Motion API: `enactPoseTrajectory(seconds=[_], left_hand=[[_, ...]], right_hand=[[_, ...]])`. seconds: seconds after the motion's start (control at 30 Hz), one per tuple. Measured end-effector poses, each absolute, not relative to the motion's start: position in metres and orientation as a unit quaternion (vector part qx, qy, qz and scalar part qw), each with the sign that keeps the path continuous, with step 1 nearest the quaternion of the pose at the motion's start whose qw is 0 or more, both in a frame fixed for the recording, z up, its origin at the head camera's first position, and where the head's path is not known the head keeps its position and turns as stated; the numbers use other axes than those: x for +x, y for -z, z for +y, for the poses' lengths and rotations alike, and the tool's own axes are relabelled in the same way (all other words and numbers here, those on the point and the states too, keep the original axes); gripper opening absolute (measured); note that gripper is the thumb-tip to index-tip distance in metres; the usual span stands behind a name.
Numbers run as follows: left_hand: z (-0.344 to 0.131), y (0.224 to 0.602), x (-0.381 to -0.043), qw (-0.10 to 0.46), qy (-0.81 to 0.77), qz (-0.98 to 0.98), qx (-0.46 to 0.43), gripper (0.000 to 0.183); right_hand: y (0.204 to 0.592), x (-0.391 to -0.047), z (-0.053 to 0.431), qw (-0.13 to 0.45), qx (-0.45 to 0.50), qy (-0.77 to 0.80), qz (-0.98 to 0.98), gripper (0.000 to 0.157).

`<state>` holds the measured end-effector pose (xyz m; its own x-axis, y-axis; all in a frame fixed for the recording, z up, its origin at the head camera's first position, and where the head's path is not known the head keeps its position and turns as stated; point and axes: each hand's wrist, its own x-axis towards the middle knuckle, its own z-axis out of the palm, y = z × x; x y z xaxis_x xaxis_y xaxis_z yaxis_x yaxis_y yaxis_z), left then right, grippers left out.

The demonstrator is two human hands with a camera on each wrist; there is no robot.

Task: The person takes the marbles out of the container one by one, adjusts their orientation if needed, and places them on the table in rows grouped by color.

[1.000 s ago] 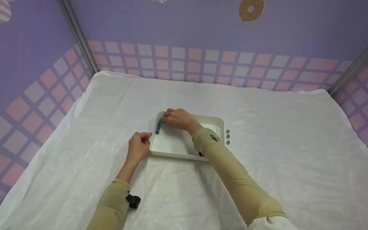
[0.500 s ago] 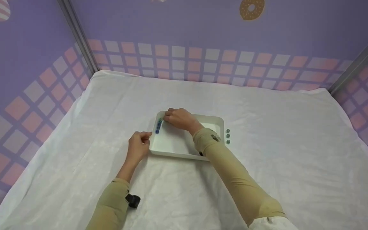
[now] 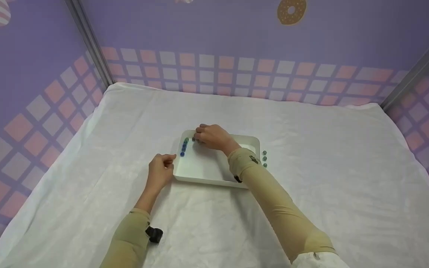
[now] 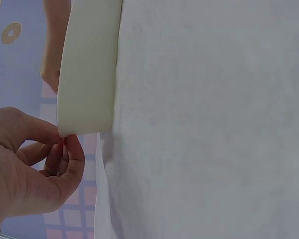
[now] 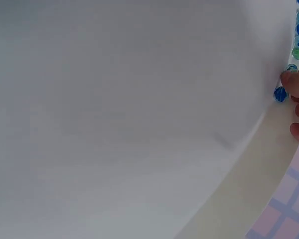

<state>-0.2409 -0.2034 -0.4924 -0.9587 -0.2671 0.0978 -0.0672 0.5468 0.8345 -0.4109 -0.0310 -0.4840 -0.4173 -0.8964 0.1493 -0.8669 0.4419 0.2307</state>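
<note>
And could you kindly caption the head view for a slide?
Right hand at coloured marbles in a white tray, left hand at its left side, three more marbles on the cloth.

Technician: What type of location is this?
Instructor: A small booth-like enclosure [image 3: 214,37]; the wider premises cannot be determined.
Technician: Which features indicate this?
Instructor: Purple printed panels [image 3: 333,29] on three sides, metal posts [image 3: 89,41] at the corners, and a white cloth [image 3: 318,156] between.

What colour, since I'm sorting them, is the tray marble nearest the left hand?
That marble is blue; the head view shows it best.
</note>
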Motion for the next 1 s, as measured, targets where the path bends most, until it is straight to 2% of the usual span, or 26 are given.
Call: enactPoseTrajectory(seconds=[0.37, 0.7, 1.0], left_hand=[[-0.203, 0.494, -0.24, 0.114, 0.466, -0.873, 0.087, 0.034], [-0.207, 0.494, -0.239, 0.11, 0.462, -0.875, 0.089, 0.034], [-0.204, 0.493, -0.241, 0.105, 0.464, -0.876, 0.083, 0.034]], right_hand=[[0.465, -0.412, -0.019, 0.112, 0.517, 0.06, -0.847, 0.02], [0.443, -0.399, -0.004, 0.19, 0.437, -0.049, -0.878, 0.019], [0.425, -0.388, 0.032, 0.252, 0.37, -0.145, -0.882, 0.019]])
